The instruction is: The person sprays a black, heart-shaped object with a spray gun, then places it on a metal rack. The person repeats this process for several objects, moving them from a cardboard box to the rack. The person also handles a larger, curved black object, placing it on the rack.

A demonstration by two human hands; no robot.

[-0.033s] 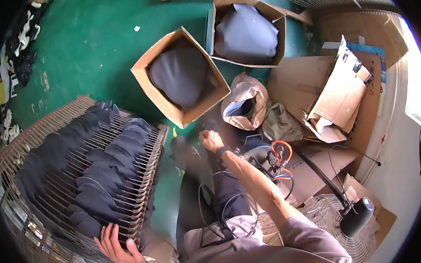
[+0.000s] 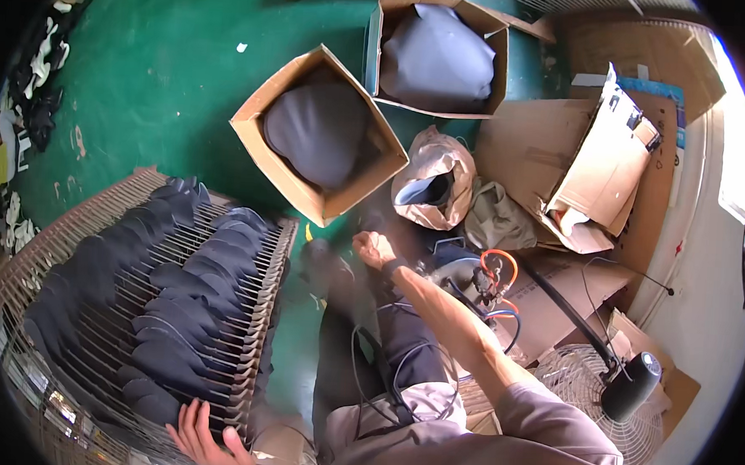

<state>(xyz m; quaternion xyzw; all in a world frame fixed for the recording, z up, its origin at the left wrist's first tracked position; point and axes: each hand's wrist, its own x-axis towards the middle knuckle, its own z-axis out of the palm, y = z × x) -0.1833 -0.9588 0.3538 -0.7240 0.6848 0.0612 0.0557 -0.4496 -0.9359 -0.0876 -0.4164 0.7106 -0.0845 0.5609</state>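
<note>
While the left hand [image 2: 206, 443] grips the rack's [image 2: 95, 218] near edge beside the dark caps [image 2: 183, 307] lying across its bars, the right hand [image 2: 374, 249], arm stretched forward, looks loosely curled and empty near the box [image 2: 252, 125], so fetching another cap seems next, needing a longer reach.

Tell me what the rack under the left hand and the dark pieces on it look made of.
Rack: looks like thin bare metal wire, judging by the pale parallel rods. Dark pieces: probably soft matte fabric, since they drape limply over the rods. The left hand grips the rack's near edge.
</note>
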